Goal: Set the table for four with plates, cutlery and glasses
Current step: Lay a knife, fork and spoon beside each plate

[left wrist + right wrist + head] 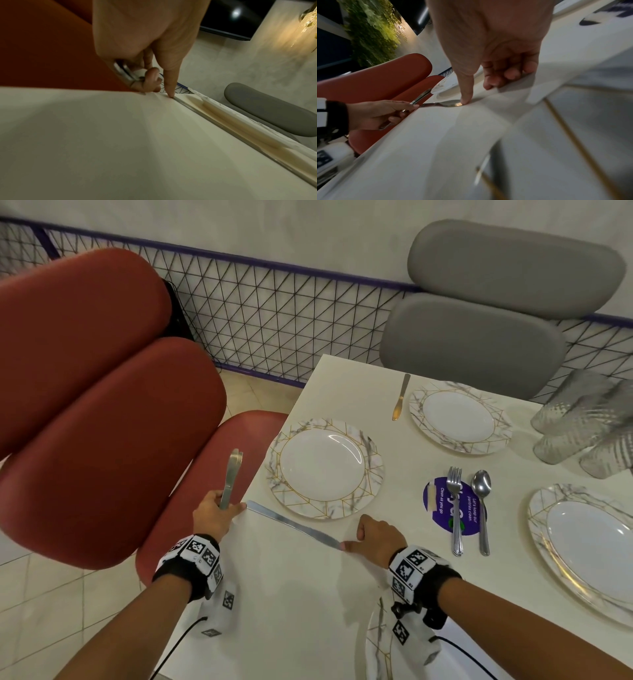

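A table knife lies slanted on the cream table, just in front of a marble-rimmed plate. My left hand grips two pieces of cutlery upright over the table's left edge, and its straight index finger touches the knife's tip. My right hand has one straight finger pressing the knife's other end, with its other fingers curled. In the right wrist view the left hand shows with its cutlery.
Other plates lie far, right and near. A knife lies beside the far plate. A fork and spoon lie on a purple sticker. Glasses cluster at the right. Red chairs stand left, grey ones behind.
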The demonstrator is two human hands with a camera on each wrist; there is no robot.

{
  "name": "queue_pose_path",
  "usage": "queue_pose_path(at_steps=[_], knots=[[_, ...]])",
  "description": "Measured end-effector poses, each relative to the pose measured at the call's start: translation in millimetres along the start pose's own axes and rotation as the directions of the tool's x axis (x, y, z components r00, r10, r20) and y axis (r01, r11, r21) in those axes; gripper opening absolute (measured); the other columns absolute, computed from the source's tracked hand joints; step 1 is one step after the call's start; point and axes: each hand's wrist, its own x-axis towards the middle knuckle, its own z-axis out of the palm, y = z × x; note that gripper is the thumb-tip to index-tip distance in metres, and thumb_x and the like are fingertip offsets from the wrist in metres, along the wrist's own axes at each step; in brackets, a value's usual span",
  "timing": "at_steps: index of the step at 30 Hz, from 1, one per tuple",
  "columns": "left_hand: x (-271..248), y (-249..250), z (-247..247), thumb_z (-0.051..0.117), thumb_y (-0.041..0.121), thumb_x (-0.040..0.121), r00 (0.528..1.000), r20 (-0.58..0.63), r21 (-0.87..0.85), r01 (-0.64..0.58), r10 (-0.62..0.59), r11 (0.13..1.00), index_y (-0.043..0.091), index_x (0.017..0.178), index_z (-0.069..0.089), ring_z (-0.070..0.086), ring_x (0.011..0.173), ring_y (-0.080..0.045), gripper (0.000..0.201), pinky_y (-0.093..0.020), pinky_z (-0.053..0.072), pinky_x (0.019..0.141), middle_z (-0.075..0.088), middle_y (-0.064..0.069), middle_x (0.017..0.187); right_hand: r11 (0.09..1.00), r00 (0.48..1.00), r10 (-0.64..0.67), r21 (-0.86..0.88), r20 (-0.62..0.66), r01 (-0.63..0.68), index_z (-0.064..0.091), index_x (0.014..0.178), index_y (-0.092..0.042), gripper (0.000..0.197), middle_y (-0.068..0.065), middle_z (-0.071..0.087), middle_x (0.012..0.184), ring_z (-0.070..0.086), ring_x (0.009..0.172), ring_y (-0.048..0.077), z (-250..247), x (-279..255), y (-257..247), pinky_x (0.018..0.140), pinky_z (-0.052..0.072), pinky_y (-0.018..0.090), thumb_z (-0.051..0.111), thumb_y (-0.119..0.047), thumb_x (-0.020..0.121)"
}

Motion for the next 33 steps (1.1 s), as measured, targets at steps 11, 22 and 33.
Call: queue_pose_path(at_steps=[11,22,33], knots=[[6.5,-3.2,-0.8,0.076,0.022,0.076,1.000,0.007,0.028,0.006,-0.006,1.000,0.005,0.117,0.056,0.057,0.074,-0.024,0.048,-0.027,0.047,0.054,0.064,-0.016,0.106,0.999,0.999,0.026,-0.034,-0.020,-0.027,0.037,0.089,-0.016,0.048,-0.001,0.052,0.086,0.049,0.078,0.019,2.5,1.2,-1.1,0.072,0.039,0.027,0.057,-0.058,0.078],[-8.2,7.8,-5.3,0.053,0.024,0.093,0.997,-0.071,-0.135,-0.044,0.035,0.990,0.004,0.105,0.060,0.048,0.051,-0.020,0.025,-0.020,0.039,0.040,0.062,-0.007,0.077,0.997,0.998,0.041,0.061,-0.049,-0.038,0.039,0.086,-0.014,0.046,0.000,0.052,0.080,0.050,0.077,0.020,-1.1,-2.0,3.0,0.074,0.040,0.030,0.052,-0.058,0.082],[-106.4,72.8,50.3,0.044,0.024,0.098,0.931,0.307,-0.333,-0.089,0.197,0.939,0.012,0.099,0.059,0.048,0.047,-0.013,0.019,-0.022,0.035,0.042,0.066,-0.009,0.080,0.874,0.945,-0.178,0.397,-0.274,0.279,0.054,0.100,-0.013,0.017,-0.001,0.056,0.078,0.049,0.069,0.014,-36.0,-42.0,27.8,0.071,0.043,0.028,0.047,-0.027,0.094]])
